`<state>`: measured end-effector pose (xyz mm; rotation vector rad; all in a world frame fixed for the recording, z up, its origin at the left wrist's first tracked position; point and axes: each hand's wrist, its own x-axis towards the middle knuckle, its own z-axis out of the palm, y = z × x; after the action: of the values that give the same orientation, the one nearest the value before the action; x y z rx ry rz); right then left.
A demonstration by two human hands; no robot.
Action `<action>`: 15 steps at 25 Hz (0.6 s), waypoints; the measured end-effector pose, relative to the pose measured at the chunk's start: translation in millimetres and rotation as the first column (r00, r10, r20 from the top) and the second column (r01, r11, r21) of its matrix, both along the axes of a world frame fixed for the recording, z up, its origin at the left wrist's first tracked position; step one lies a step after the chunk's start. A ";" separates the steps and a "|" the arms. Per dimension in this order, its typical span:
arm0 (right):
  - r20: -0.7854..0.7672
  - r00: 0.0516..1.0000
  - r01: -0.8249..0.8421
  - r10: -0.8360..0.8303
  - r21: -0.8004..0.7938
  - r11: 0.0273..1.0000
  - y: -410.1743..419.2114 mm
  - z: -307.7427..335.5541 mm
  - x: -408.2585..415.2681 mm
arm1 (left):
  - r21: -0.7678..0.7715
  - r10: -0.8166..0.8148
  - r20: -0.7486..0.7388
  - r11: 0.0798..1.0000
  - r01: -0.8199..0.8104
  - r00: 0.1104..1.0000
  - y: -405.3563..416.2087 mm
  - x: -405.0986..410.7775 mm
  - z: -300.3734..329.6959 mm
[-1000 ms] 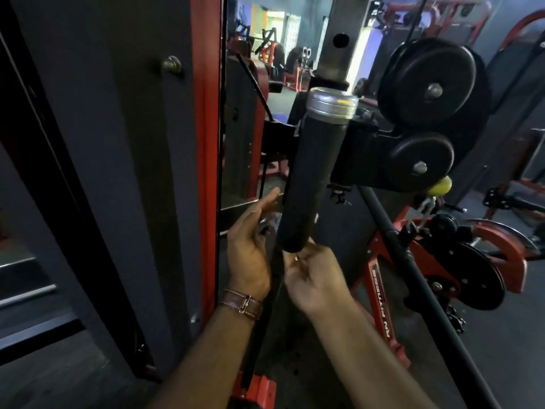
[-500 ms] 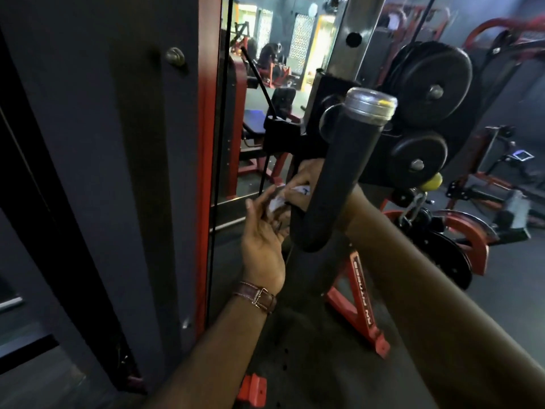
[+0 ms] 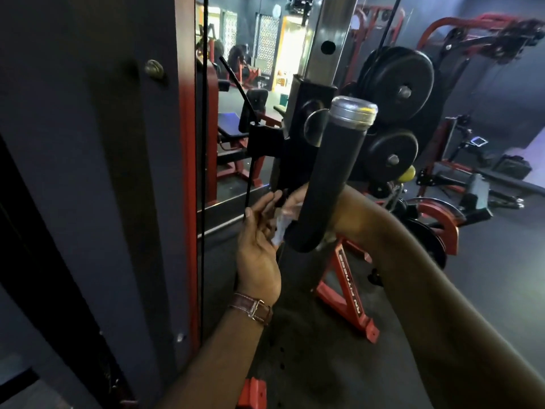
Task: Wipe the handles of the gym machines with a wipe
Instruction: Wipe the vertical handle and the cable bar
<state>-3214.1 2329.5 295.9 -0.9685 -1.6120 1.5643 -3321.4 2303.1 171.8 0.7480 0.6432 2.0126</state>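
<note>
A thick black handle [image 3: 330, 178] with a silver end cap rises in the middle of the view, tilted toward me. My left hand [image 3: 259, 249] is just left of its lower end, palm up, fingers spread, with a crumpled white wipe [image 3: 280, 225] lying against its fingers. My right hand [image 3: 295, 199] reaches behind the handle from the right; most of it is hidden by the handle, only fingers show touching the wipe. Which hand grips the wipe is unclear.
A dark panel with a red edge [image 3: 185, 172] stands close on the left, with a black cable beside it. Black weight plates [image 3: 404, 87] hang behind the handle. A red machine frame [image 3: 351, 299] stands on the floor below. More red gym machines fill the right.
My right hand has moved from under the handle's lower end to behind it, forearm now crossing from the right. The wipe has appeared between both hands. The view shifted closer and right.
</note>
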 end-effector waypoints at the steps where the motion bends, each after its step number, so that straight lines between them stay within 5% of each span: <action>1: 0.061 0.998 -0.019 0.016 0.035 0.999 -1.4 -5.4 -0.5 | 0.016 -0.014 -0.014 1.000 0.015 1.000 -2.2 2.3 -1.7; 2: 0.098 0.995 -0.035 0.023 0.113 0.993 -3.3 -13.1 2.2 | 0.024 -0.029 -0.033 0.999 0.030 0.999 -4.2 5.4 -2.1; 4: -0.111 0.986 0.144 -0.123 0.208 0.967 -6.3 -44.8 3.6 | 0.004 -0.014 -0.048 1.000 0.014 0.999 -3.6 11.8 -5.0; 6: -0.348 0.894 0.337 -0.283 0.104 0.936 -7.6 -66.9 -10.8 | -0.039 0.028 -0.071 0.999 -0.031 0.997 -2.6 17.9 -8.9; 8: -0.356 0.857 0.412 -0.374 0.037 0.910 -28.8 -81.1 -21.5 | -0.056 0.023 -0.044 0.998 -0.025 0.999 -4.0 20.3 -10.9; 11: -0.436 0.766 0.368 -0.471 -0.302 0.879 -62.8 -82.4 -23.1 | -0.028 -0.079 0.058 0.996 0.081 0.995 -6.9 17.4 -12.0; 15: -0.417 0.603 0.208 -0.680 -0.741 0.639 -40.4 -77.1 -33.9 | 0.009 -0.014 0.029 1.000 0.014 0.999 -12.6 17.0 -9.2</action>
<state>-3248.0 2289.1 218.9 -0.8866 -0.2274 1.7737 -3304.4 2290.6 162.6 0.7251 0.6109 2.0110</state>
